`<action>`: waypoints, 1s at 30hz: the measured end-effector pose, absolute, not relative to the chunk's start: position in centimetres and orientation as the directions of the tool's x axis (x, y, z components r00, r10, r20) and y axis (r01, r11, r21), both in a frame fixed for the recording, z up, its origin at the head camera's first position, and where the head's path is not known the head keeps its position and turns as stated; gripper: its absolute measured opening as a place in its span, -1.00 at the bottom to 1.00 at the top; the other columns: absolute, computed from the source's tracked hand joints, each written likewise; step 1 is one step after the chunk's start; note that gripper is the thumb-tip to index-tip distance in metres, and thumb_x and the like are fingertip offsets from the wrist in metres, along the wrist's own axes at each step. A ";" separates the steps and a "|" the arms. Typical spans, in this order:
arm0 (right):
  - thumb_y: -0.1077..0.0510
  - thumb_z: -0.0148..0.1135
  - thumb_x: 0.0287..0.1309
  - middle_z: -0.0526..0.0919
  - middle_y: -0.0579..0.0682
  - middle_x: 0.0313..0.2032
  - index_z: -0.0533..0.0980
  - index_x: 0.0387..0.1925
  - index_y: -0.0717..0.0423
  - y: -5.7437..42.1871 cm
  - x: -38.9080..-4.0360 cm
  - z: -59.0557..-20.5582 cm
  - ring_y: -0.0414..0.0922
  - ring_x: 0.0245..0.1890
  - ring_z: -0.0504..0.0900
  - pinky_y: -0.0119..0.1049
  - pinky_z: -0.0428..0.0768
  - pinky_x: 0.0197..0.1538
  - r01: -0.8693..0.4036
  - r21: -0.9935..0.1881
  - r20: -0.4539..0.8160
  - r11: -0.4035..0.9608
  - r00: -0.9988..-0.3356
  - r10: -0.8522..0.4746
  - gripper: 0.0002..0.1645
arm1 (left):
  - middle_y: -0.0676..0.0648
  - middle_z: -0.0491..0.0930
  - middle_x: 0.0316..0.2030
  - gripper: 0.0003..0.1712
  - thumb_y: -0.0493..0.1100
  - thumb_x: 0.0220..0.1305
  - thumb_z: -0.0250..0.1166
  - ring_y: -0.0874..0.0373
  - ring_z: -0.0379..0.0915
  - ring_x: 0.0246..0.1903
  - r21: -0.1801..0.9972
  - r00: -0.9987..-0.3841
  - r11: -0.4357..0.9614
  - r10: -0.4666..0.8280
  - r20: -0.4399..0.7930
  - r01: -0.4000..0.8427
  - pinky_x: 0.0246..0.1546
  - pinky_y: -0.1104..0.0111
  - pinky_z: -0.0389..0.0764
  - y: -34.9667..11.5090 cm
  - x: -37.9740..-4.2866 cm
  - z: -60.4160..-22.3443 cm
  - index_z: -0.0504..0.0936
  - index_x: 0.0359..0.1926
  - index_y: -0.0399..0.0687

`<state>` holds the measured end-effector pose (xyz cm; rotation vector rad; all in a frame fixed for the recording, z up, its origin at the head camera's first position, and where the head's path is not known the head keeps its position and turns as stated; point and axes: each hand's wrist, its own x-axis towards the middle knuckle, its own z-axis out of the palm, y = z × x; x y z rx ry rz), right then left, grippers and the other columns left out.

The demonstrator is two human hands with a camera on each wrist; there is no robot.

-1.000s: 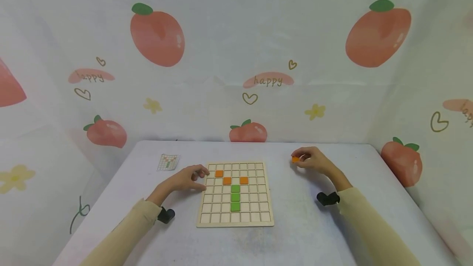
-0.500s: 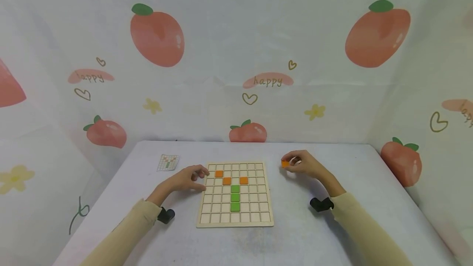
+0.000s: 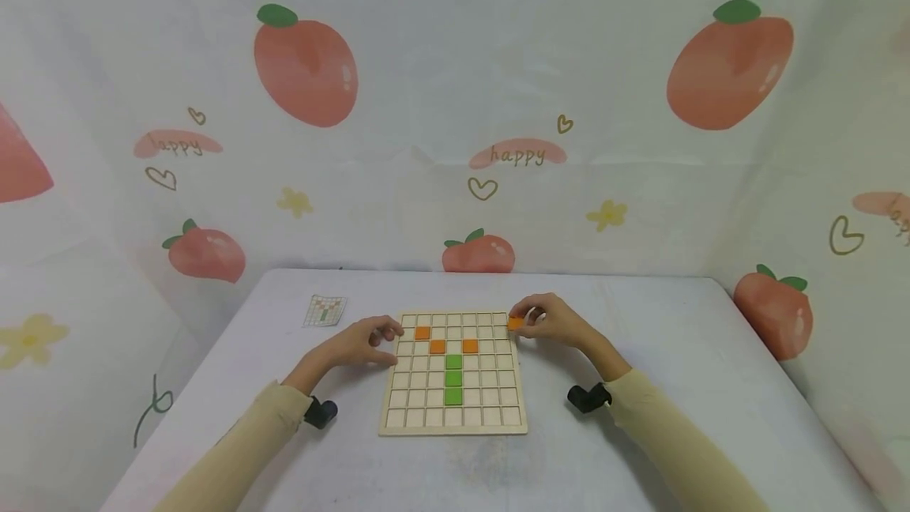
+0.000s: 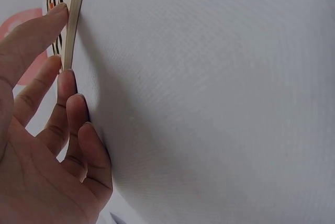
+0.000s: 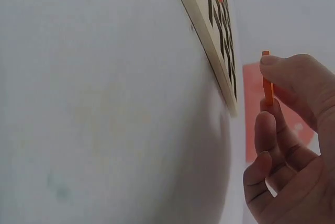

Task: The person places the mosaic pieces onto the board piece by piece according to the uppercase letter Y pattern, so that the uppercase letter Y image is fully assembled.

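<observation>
A wooden grid board (image 3: 494,416) lies flat on the table in the head view, with orange tiles (image 3: 423,333) near its back and a column of green tiles (image 3: 453,378) in its middle. My left hand (image 3: 358,344) rests at the board's left side. In the left wrist view, its thumb and fingertips (image 4: 66,80) touch the board's edge, the fingers loosely bent. Between thumb and index finger, my right hand (image 3: 558,321) pinches a thin square orange tile (image 5: 268,91). That tile is held upright at the board's back right corner, just above it or beside it.
A small pattern card (image 3: 325,311) showing a coloured grid lies on the table (image 3: 640,433), behind and left of the left hand. A white cloth backdrop (image 3: 398,85) printed with fruit hangs along the table's back and sides.
My right hand has moved left from the table's right part to the board's right edge, carrying the orange tile. My left hand and the board have stayed in place.
</observation>
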<state>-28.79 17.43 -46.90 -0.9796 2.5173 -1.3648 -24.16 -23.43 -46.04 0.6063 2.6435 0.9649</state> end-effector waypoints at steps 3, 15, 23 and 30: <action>0.26 0.53 0.06 0.68 -0.04 -0.24 0.69 -0.14 0.21 16.4 -28.8 -46.9 -0.10 -0.35 0.57 -0.28 0.56 -0.28 -0.493 -0.778 0.199 0.390 -0.782 -0.590 -0.70 | 0.00 0.50 -0.17 -0.47 -0.17 0.13 0.56 0.05 0.36 -0.22 0.659 -0.877 0.690 0.470 -0.097 0.298 -0.15 0.19 0.44 -23.3 -24.1 -45.9 0.59 0.10 -0.17; 0.18 0.57 0.05 0.70 -0.11 -0.26 0.71 -0.19 0.16 13.6 -29.2 -47.4 -0.15 -0.35 0.57 -0.29 0.55 -0.23 -0.451 -0.786 0.144 0.423 -0.799 -0.584 -0.73 | -0.02 0.50 -0.17 -0.47 -0.17 0.13 0.56 0.02 0.37 -0.22 0.669 -0.874 0.683 0.475 -0.101 0.293 -0.16 0.19 0.44 -23.4 -24.1 -45.7 0.59 0.10 -0.18; 0.21 0.55 0.06 0.69 -0.11 -0.25 0.70 -0.19 0.16 12.3 -29.2 -47.7 -0.13 -0.31 0.56 -0.25 0.57 -0.18 -0.413 -0.791 0.090 0.451 -0.808 -0.582 -0.74 | 0.00 0.49 -0.17 -0.46 -0.15 0.12 0.56 0.06 0.35 -0.22 0.674 -0.875 0.677 0.475 -0.093 0.296 -0.15 0.20 0.44 -23.6 -24.1 -46.0 0.59 0.10 -0.16; 0.26 0.54 0.06 0.68 -0.07 -0.24 0.70 -0.19 0.17 11.8 -29.1 -47.5 -0.11 -0.30 0.53 -0.25 0.55 -0.19 -0.384 -0.797 0.061 0.467 -0.820 -0.569 -0.75 | -0.01 0.50 -0.16 -0.46 -0.16 0.12 0.56 0.04 0.36 -0.20 0.668 -0.876 0.682 0.474 -0.091 0.299 -0.12 0.18 0.44 -23.5 -24.2 -45.9 0.59 0.10 -0.17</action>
